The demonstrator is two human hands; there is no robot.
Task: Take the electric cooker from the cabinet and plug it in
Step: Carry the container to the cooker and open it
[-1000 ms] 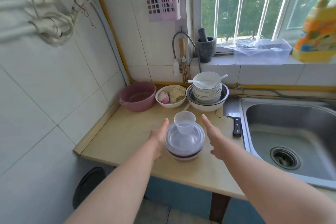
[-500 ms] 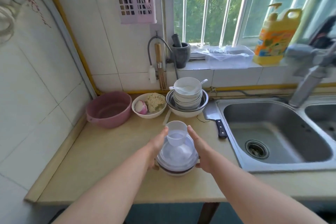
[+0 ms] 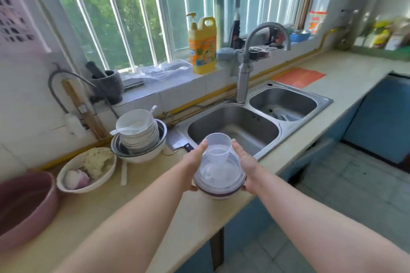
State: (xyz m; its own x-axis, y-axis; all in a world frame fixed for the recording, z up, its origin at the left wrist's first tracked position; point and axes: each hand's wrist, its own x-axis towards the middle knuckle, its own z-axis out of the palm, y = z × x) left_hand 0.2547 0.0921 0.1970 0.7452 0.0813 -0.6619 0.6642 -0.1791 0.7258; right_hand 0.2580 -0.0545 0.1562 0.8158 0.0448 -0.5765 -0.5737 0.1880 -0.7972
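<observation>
A pink basin (image 3: 24, 204), a white bowl (image 3: 88, 189) of vegetables and stacked bowls (image 3: 139, 137) stand along the counter (image 3: 133, 206), with a cleaver (image 3: 177, 143) just beside the sink (image 3: 221, 122). The left hand (image 3: 195, 162) and right hand (image 3: 246, 162) clasp the electric cooker (image 3: 219, 175) from either side, thumbs tucked under it, at the counter's front edge near the sink. A clear cup (image 3: 218, 147) sits on its lid; whether the cooker rests on the counter cannot be told.

On the desk (image 3: 93, 213) a pink basin (image 3: 24, 224) is set at the left, with a white bowl (image 3: 88, 189) of food just beside it and a stack of bowls (image 3: 142, 139) topped by a spoon (image 3: 124, 129) behind. A cleaver (image 3: 175, 141) is laid between that stack and the double sink (image 3: 233, 124). A yellow bottle (image 3: 203, 51) and a dark mortar (image 3: 111, 88) are kept on the windowsill (image 3: 182, 90).
</observation>
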